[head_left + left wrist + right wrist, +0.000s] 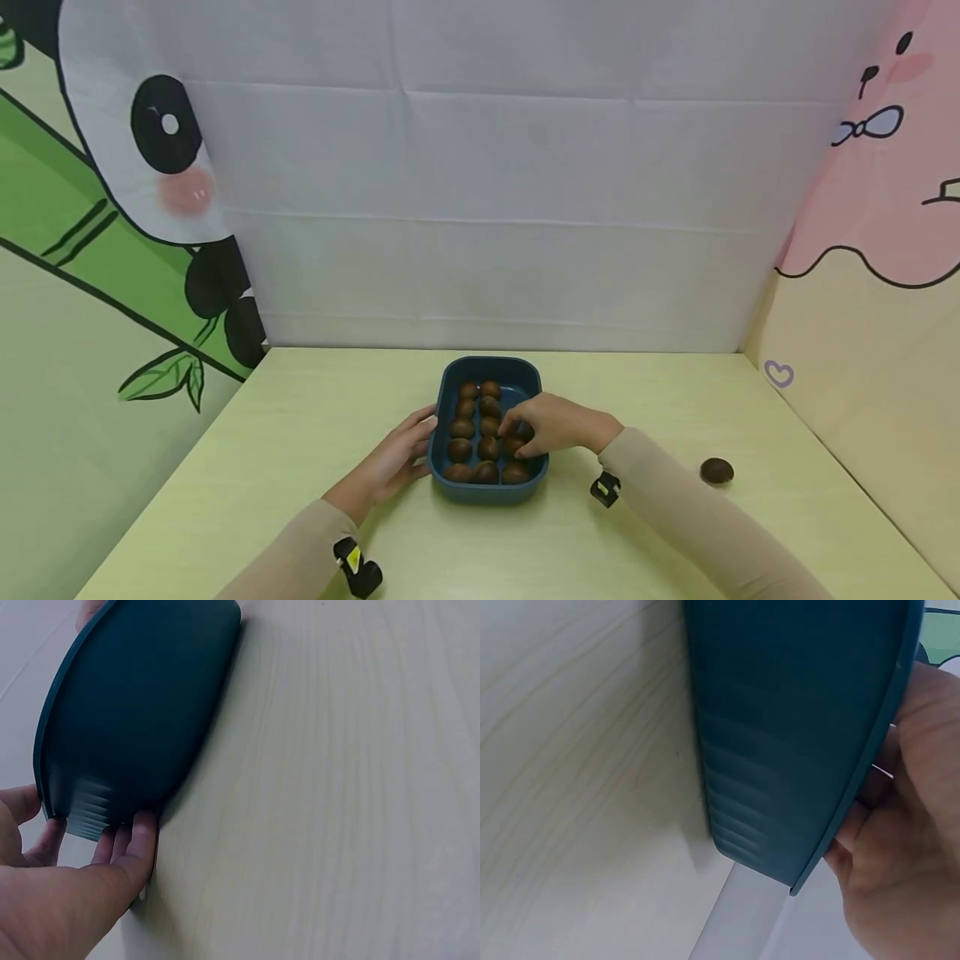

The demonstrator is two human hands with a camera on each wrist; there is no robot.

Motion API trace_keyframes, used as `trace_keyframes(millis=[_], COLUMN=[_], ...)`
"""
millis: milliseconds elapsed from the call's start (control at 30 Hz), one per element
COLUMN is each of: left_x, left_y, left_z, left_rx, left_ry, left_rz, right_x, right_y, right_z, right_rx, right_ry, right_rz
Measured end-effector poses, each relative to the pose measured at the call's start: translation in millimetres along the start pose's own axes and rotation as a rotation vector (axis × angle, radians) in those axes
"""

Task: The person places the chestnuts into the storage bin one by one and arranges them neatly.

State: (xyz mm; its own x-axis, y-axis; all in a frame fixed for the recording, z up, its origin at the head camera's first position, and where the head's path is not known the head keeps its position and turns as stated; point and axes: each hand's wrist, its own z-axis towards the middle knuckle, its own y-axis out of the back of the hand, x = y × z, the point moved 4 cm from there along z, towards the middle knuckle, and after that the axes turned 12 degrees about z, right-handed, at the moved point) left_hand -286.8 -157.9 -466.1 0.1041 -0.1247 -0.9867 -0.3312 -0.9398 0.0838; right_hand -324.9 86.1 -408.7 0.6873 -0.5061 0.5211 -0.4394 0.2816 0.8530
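A dark blue-green rectangular box stands on the table, with rows of glossy brown chestnuts inside it. Against the left side of the box rests my left hand, its fingertips touching the outer wall in the left wrist view. My right hand reaches over the right rim and pinches a chestnut between thumb and fingers in the right column. In the right wrist view the box wall hides the right fingertips. One more chestnut lies on the table, right of the box.
The pale wooden table ends at a white cloth backdrop. Cartoon-printed panels stand at the left and right. A small black device is strapped to the left wrist, another device to the right.
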Motion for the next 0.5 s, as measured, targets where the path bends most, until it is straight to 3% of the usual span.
trace_keyframes(millis=[500], left_x=[-0.6], left_y=[-0.8], left_z=[-1.2], left_rx=[-0.013], left_ry=[0.002], left_rz=[0.002], right_x=[2.9], right_y=[1.5], right_z=[-1.9], right_rx=[0.025], right_ry=[-0.004], right_rz=[0.095])
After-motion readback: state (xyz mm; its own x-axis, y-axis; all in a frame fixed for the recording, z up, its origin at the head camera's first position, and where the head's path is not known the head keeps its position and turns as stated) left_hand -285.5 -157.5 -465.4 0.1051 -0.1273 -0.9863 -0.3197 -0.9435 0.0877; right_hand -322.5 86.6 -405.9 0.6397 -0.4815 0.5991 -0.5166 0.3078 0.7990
